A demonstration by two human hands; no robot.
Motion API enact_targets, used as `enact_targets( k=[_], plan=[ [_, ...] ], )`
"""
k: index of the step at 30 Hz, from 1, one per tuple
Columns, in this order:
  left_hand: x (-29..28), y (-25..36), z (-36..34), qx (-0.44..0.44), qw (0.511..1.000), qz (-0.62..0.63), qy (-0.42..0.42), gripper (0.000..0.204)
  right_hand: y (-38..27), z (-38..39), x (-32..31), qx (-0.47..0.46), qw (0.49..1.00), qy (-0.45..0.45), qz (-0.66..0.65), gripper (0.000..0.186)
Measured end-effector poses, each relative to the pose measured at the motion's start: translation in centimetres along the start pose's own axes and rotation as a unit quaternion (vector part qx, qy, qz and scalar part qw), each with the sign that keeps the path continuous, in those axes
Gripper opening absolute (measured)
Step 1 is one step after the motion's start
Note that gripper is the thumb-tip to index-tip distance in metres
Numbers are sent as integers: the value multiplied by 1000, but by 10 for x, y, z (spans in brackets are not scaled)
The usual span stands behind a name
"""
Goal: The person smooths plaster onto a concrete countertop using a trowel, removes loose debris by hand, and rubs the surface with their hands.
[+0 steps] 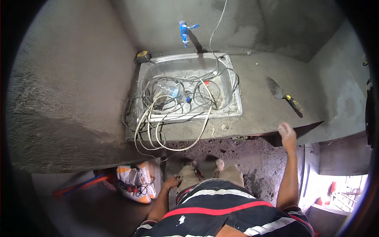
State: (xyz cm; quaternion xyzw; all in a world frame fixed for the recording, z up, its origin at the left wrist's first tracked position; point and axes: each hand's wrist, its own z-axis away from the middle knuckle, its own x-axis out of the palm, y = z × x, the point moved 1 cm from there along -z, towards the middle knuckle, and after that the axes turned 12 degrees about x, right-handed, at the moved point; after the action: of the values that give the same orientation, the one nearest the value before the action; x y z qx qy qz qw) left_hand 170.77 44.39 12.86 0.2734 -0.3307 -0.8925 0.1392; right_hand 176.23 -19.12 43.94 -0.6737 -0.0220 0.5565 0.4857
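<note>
My hands are well apart: the right hand (288, 134) is by the front edge of the desk (256, 112), nearer to me and to the right of the sink (237, 103), and the left hand (171, 182) is low beside my leg, in front of the sink; I cannot tell if either grips something. The trowel (291, 99) lies unheld to the right of the sink, which I judge already set in place, although the tangled cables (149, 112) are not yet cleared from it. These cables partly hide the clear bottle (167, 90) inside the sink.
</note>
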Motion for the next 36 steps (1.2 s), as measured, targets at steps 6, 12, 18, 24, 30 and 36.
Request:
enact_targets(
  k=[6, 12, 18, 24, 30, 36],
  plan=[
    [-5, -37, -11, -60, 995, 17, 84, 56, -2, -93, -77, -77, 973, 150, 160, 44],
    [28, 3, -10, -133, 977, 48, 160, 48, 63, -212, -96, -10, 949, 15, 316, 63],
    [178, 68, -11, 43, 987, -95, 123, 41, 30, -257, -75, 106, 926, -333, 143, 44],
    [272, 161, -21, -229, 936, 206, 169, 42, -10, -313, -60, -196, 963, -147, 114, 34],
    [263, 163, -14, -205, 893, 287, 279, 44, -92, -379, -7, -241, 944, -158, 162, 39],
    [239, 203, -25, -281, 819, 325, 381, 36, -109, -410, 51, -217, 912, -83, 337, 55]
  ],
)
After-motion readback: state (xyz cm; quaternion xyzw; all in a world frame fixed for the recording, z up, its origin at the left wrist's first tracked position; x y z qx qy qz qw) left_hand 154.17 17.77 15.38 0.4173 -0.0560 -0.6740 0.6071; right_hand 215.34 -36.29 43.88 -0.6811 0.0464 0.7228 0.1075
